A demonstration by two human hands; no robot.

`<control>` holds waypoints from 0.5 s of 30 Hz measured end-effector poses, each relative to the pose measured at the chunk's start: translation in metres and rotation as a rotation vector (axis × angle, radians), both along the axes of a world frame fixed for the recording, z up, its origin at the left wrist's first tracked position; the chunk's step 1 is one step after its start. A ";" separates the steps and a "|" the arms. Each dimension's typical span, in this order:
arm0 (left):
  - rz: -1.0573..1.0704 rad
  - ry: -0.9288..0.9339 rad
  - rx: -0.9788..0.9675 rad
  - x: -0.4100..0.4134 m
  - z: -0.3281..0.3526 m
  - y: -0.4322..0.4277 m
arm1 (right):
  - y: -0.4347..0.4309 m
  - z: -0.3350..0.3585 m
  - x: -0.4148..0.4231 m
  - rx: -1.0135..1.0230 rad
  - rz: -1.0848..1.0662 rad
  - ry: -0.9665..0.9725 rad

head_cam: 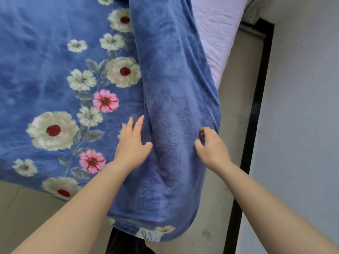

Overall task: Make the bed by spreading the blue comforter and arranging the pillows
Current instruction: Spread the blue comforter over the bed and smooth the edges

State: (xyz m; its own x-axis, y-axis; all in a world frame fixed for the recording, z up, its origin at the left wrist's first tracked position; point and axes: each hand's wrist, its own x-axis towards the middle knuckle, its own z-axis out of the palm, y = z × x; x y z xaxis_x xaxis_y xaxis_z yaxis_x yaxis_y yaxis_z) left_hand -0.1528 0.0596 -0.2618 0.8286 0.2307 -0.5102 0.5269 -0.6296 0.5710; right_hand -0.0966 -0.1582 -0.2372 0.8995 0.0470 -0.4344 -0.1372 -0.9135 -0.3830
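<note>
Fleece comforter (pixel 45 52) spread over a crinkled lilac sheet (pixel 218 33), one edge folded back.
Soft blue pile printed with cream and pink flowers; the plain underside forms a thick fold (pixel 170 107). Left hand (pixel 132 142) lies flat, fingers straight, beside it; right hand (pixel 211 145) grips its outer edge.

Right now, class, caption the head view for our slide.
Left hand presses the blue comforter; right hand grips its folded edge.

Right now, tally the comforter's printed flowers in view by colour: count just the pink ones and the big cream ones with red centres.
Pink flowers: 2
Big cream flowers with red centres: 4
Total: 6
</note>
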 end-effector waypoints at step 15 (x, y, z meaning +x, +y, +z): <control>-0.356 0.372 0.387 0.074 -0.021 -0.026 | 0.042 -0.029 0.196 -0.158 -0.102 -0.035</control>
State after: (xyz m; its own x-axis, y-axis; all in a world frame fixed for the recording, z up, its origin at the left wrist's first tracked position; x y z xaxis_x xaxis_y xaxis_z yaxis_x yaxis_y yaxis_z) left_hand -0.0787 0.0340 -0.2829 0.6724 0.1992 -0.7128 0.3666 -0.9263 0.0869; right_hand 0.0997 -0.1165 -0.2664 0.9107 -0.1117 -0.3977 -0.2214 -0.9448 -0.2417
